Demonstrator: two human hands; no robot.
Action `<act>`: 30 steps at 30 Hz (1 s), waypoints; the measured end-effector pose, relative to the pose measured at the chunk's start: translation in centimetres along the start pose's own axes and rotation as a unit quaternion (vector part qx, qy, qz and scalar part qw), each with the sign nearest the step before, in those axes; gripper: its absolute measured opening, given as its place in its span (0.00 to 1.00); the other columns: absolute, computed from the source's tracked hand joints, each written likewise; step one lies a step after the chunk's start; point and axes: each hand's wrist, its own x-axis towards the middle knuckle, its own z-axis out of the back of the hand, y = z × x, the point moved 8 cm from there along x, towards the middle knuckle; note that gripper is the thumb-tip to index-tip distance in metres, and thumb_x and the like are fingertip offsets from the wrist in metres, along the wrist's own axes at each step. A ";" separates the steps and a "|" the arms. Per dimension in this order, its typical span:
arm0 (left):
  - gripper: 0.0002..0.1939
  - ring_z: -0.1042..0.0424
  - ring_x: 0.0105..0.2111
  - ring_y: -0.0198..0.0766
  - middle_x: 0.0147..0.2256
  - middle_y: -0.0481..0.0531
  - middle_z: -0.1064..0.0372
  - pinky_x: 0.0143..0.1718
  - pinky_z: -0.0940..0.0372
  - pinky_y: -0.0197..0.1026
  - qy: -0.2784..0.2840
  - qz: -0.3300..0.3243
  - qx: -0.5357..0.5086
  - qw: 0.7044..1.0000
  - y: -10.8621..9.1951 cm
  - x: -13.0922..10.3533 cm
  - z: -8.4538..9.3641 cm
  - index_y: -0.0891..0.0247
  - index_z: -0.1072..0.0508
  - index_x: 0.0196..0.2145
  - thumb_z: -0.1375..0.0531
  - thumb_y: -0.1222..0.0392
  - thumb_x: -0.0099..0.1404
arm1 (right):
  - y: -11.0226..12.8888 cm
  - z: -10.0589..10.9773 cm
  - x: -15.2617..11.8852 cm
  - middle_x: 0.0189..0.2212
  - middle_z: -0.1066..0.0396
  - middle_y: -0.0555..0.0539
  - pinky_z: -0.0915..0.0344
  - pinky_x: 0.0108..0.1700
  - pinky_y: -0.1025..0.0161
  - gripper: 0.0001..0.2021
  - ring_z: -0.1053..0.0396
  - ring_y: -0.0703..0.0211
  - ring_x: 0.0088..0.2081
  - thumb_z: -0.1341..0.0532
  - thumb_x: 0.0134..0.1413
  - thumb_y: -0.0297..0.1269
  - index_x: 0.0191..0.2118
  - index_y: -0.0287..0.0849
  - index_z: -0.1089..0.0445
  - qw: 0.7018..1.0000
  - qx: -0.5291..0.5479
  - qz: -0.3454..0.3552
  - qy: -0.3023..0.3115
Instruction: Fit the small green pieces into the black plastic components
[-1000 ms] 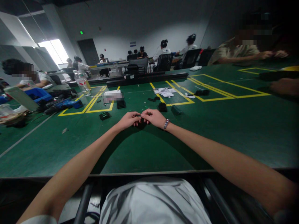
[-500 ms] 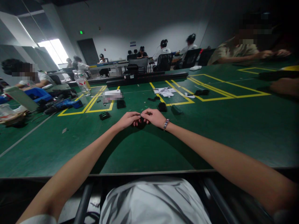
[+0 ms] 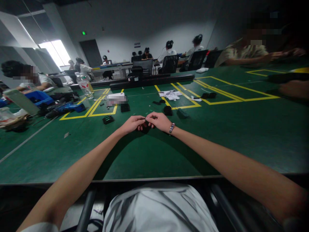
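My left hand (image 3: 134,123) and my right hand (image 3: 158,120) meet just above the green table (image 3: 154,158), fingertips pinched together. Between them is something small and dark, mostly covered by the fingers, too small to name. A metal-banded watch or bracelet (image 3: 172,128) circles my right wrist. To the left of my left hand lies a black ribbed block with green in it (image 3: 107,119). Beyond the hands sit a black slotted block (image 3: 125,107) and another black block (image 3: 167,110). A dark green piece (image 3: 182,113) rests right of that one.
Crumpled white papers (image 3: 170,94) lie farther back, near small black parts (image 3: 158,102). At left are a white box (image 3: 117,98), a plastic bottle (image 3: 85,85), a blue power tool (image 3: 70,108) and a blue bin (image 3: 38,97). Other people sit around.
My hands stay in nearly the same place, with only slight finger movement. The person at the far right has shifted their hands a little.
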 end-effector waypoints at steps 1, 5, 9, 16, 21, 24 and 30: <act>0.17 0.32 0.22 0.28 0.31 0.53 0.27 0.22 0.41 0.31 0.001 -0.001 0.002 1.000 -0.1 0.0 0.0 0.72 0.27 0.46 0.43 0.55 0.67 | 0.0 0.0 0.0 0.22 0.28 0.47 0.35 0.23 0.70 0.08 0.33 0.66 0.20 0.37 0.59 0.37 0.36 0.35 0.28 1.000 -0.001 0.000 0.000; 0.18 0.32 0.22 0.28 0.31 0.53 0.28 0.22 0.41 0.30 0.003 -0.004 0.005 1.000 -0.2 -0.1 -0.1 0.72 0.28 0.46 0.43 0.54 0.67 | 0.1 0.1 0.0 0.23 0.27 0.46 0.35 0.23 0.70 0.09 0.33 0.66 0.20 0.37 0.59 0.38 0.36 0.35 0.28 1.000 -0.004 0.002 -0.002; 0.18 0.32 0.22 0.27 0.32 0.54 0.28 0.22 0.40 0.30 0.006 -0.005 0.009 1.000 -0.2 -0.1 -0.1 0.72 0.28 0.47 0.43 0.53 0.67 | 0.0 0.1 0.0 0.22 0.27 0.46 0.35 0.23 0.70 0.09 0.32 0.66 0.19 0.37 0.58 0.38 0.36 0.35 0.28 1.000 -0.004 0.005 -0.003; 0.19 0.32 0.22 0.27 0.33 0.54 0.28 0.21 0.40 0.30 -0.012 -0.016 0.023 1.000 -0.3 -0.1 0.0 0.72 0.28 0.48 0.43 0.52 0.68 | 0.0 0.3 0.1 0.23 0.27 0.45 0.35 0.21 0.69 0.11 0.32 0.65 0.19 0.37 0.58 0.41 0.36 0.36 0.28 0.999 -0.018 0.022 -0.020; 0.21 0.31 0.23 0.28 0.34 0.55 0.27 0.21 0.39 0.30 -0.018 -0.019 0.025 0.999 0.0 0.0 0.1 0.72 0.29 0.50 0.43 0.52 0.68 | -0.1 0.3 0.2 0.25 0.26 0.45 0.34 0.21 0.69 0.10 0.32 0.66 0.19 0.37 0.57 0.40 0.35 0.36 0.27 0.999 -0.012 0.026 -0.025; 0.21 0.31 0.22 0.28 0.33 0.55 0.27 0.20 0.39 0.30 -0.021 -0.017 0.024 0.999 0.1 0.1 0.2 0.73 0.29 0.51 0.43 0.53 0.68 | -0.1 0.3 0.2 0.25 0.27 0.45 0.35 0.22 0.69 0.09 0.32 0.66 0.19 0.37 0.56 0.38 0.36 0.35 0.28 0.999 -0.005 0.023 -0.028; 0.21 0.30 0.22 0.29 0.31 0.54 0.27 0.20 0.39 0.30 -0.028 -0.004 0.006 1.000 0.1 0.1 0.3 0.74 0.29 0.52 0.43 0.55 0.68 | 0.0 0.4 0.1 0.26 0.27 0.46 0.35 0.21 0.69 0.09 0.33 0.66 0.19 0.36 0.55 0.38 0.36 0.36 0.28 0.999 0.014 0.027 -0.028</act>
